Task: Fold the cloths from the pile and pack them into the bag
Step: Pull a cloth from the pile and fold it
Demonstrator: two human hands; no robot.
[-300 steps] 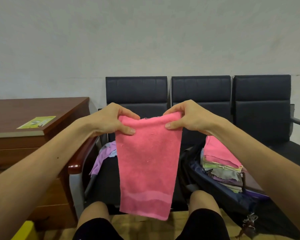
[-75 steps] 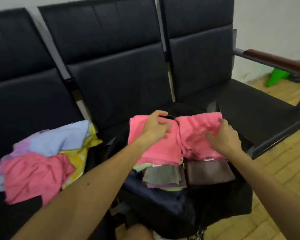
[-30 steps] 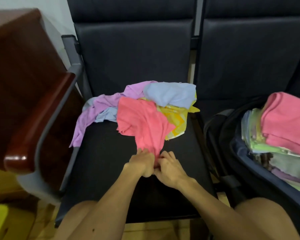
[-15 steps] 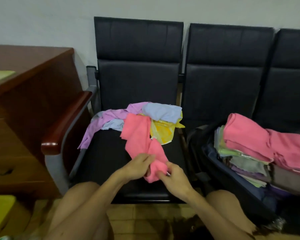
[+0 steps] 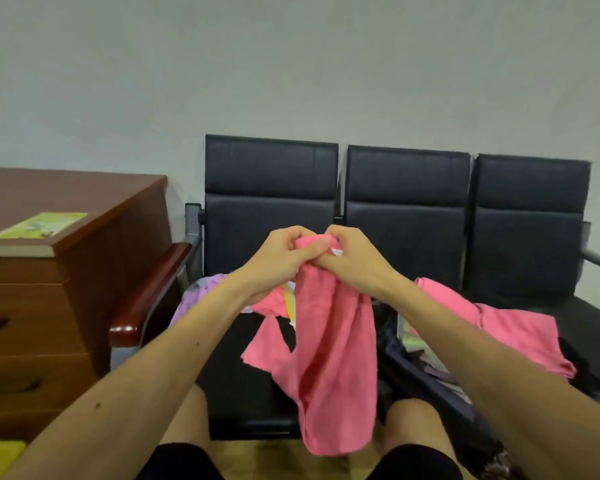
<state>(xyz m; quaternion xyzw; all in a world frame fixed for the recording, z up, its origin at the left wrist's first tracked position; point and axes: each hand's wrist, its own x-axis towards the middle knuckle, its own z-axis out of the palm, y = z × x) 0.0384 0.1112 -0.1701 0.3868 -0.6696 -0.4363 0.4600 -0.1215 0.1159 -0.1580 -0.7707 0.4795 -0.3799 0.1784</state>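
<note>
Head view, pink cloth (image 5: 333, 358) – hiding pile (image 5: 201, 289); bag (image 5: 426, 368)

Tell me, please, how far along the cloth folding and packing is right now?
Partly done. Folded cloths, pink ones on top, already sit stacked in the open bag. In hand: the left hand and right hand grip the top edge of a pink cloth that hangs bunched, not yet folded. Left: the pile on the seat behind still holds a few loose cloths.
</note>
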